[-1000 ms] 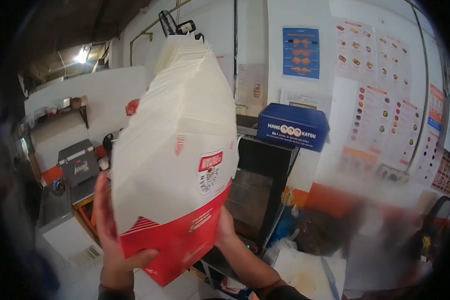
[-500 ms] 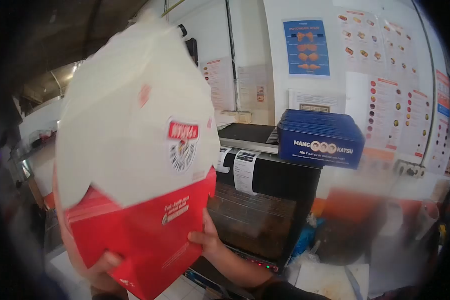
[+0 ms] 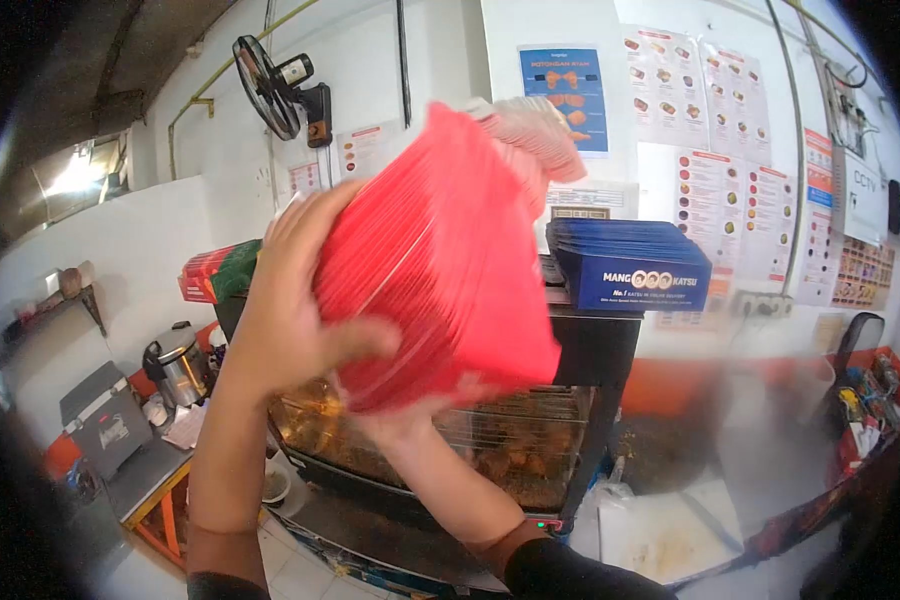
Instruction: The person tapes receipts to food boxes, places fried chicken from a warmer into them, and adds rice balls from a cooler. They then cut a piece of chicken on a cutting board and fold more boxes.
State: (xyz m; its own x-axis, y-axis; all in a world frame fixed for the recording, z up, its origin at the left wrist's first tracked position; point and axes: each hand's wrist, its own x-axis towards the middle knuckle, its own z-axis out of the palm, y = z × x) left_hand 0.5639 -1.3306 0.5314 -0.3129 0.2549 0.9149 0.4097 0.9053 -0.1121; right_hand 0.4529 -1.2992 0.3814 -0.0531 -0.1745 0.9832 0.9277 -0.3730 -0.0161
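Note:
A thick stack of flat red-and-white cardboard food boxes (image 3: 470, 270) is up in front of me, tilted, its many layered edges turned toward my side; it is blurred. My left hand (image 3: 305, 290) is closed on the stack's left side, with the thumb across the near edges and the fingers along the upper left. Beneath the stack, my right hand (image 3: 405, 415) supports the lower edge, most of its fingers hidden. Behind the stack stands a glass-fronted display warmer (image 3: 510, 430) with browned food on its racks.
Dark blue folded boxes (image 3: 630, 265) are piled on the warmer's right top. Red and green packaging (image 3: 215, 270) sits on its left end. At lower right lies a white cutting board (image 3: 670, 535). A steel pot (image 3: 182, 365) and grey case (image 3: 105, 415) stand left. A wall fan (image 3: 270, 90) hangs above.
The stack has turned from its printed broad face to its layered edges and moved up and right. My left hand has shifted from its lower corner to its side. The view now takes in more left.

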